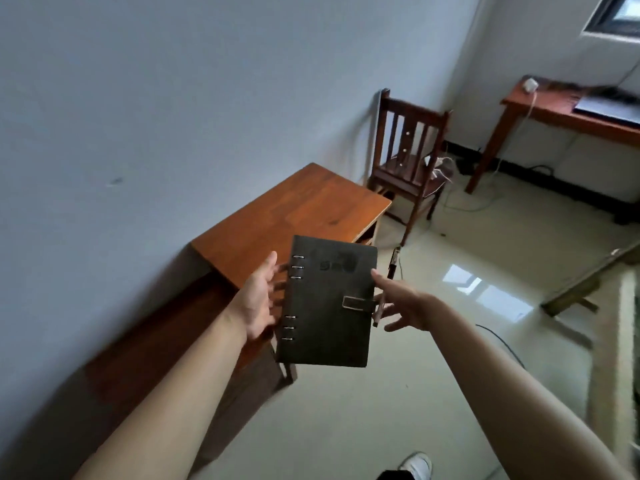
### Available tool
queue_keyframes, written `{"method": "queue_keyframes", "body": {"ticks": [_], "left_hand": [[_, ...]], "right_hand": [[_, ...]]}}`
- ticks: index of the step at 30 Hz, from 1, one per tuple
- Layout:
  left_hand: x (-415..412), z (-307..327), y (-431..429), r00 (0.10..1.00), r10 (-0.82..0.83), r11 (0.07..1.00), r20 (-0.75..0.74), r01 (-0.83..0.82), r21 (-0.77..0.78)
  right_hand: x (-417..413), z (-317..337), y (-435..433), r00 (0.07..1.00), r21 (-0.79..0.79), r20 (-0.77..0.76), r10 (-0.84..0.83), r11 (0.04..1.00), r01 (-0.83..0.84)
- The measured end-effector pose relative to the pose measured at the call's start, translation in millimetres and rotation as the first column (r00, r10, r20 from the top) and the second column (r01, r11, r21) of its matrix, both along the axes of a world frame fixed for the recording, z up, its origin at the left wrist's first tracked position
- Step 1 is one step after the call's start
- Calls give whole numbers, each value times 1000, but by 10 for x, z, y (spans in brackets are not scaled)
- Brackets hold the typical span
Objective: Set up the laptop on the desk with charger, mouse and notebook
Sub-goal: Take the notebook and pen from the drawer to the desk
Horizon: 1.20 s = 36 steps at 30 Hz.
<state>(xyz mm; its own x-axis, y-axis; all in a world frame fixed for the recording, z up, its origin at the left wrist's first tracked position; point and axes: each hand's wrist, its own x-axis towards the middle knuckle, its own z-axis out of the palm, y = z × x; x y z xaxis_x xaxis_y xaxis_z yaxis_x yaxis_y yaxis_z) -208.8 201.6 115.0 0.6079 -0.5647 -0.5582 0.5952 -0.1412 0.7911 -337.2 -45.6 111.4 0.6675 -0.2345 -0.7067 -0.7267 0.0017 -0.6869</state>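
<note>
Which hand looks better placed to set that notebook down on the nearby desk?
Probably the left hand. It supports the notebook at the ring side, right over the desk. The right hand is over the floor and also seems to hold a pen.

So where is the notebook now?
In the head view, the notebook is in the air at centre, between the left hand and right hand, above the near desk.
</note>
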Motion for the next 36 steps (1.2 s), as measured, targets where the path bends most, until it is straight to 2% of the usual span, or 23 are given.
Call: {"method": "queue_keyframes", "body": {"ticks": [4, 9, 16, 25, 30, 36], "left_hand": [[-17, 77, -923, 995, -97, 995, 25, 96, 39], [-37, 76, -2456, 977, -213, 971, -2, 212, 113], [99, 171, -4039, 951, -307, 951, -33, 308, 22], [1028, -58, -5786, 917, -393, 920, -75, 390, -44], [1598, 104, -7036, 870, -489, 870, -55, 484, -93], [1957, 509, -8610, 750, -661, 746, 9, 659, -98]], "right_hand": [[-112, -34, -748, 995, 104, 51, -82, 992, 77], [-364, -99, -2033, 956, 231, 111, -272, 943, 241], [-578, -36, -3541, 884, 285, 113, -454, 867, 409], [-6, -79, -5009, 805, 311, 134, -577, 796, 519], [339, 114, -6019, 697, 314, 160, -699, 705, 636], [432, 390, -7185, 551, 352, 219, -805, 592, 725]]}}
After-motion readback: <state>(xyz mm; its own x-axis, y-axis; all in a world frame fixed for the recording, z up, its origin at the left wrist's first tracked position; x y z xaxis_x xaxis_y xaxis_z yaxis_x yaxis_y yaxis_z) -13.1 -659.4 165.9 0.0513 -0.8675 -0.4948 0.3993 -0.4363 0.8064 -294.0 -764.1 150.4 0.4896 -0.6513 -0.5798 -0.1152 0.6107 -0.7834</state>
